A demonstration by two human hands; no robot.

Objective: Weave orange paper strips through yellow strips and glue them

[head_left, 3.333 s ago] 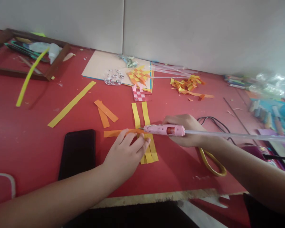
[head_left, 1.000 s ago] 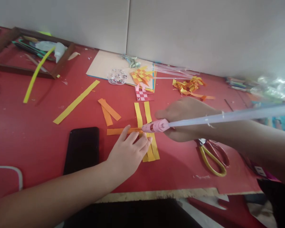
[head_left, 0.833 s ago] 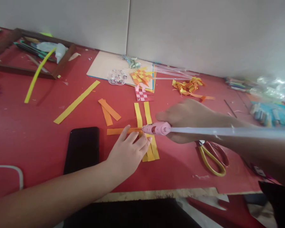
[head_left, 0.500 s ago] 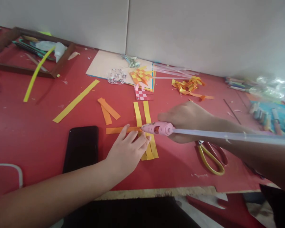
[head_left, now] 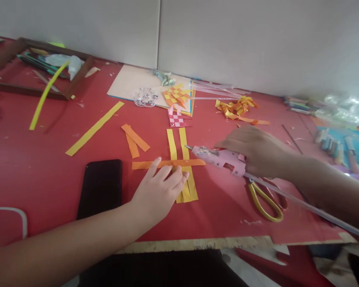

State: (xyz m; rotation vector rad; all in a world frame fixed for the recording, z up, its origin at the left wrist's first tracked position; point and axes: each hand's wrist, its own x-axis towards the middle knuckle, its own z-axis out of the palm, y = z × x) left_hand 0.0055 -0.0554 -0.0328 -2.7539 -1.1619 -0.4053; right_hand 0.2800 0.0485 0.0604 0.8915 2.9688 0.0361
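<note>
My left hand [head_left: 160, 190] lies flat with fingers spread on crossed paper strips: two yellow strips [head_left: 184, 148] running away from me and an orange strip [head_left: 179, 162] laid across them. My right hand [head_left: 257, 150] grips a pink glue gun [head_left: 219, 157] with a long clear glue stick [head_left: 302, 205] trailing back to the right. The gun's nozzle hangs just right of the yellow strips, above the orange strip's right end.
A black phone [head_left: 100, 187] lies left of my left hand. Yellow-handled scissors [head_left: 265, 199] sit under the glue stick. Loose orange strips [head_left: 134, 140], a long yellow strip [head_left: 92, 128], woven paper pieces [head_left: 176, 97], paper scraps [head_left: 237, 107] and a wooden frame [head_left: 32, 67] lie farther back.
My right hand drew the glue gun back to the right and tilted it, uncovering the orange strip's right end. My left hand stayed pressed on the strips.
</note>
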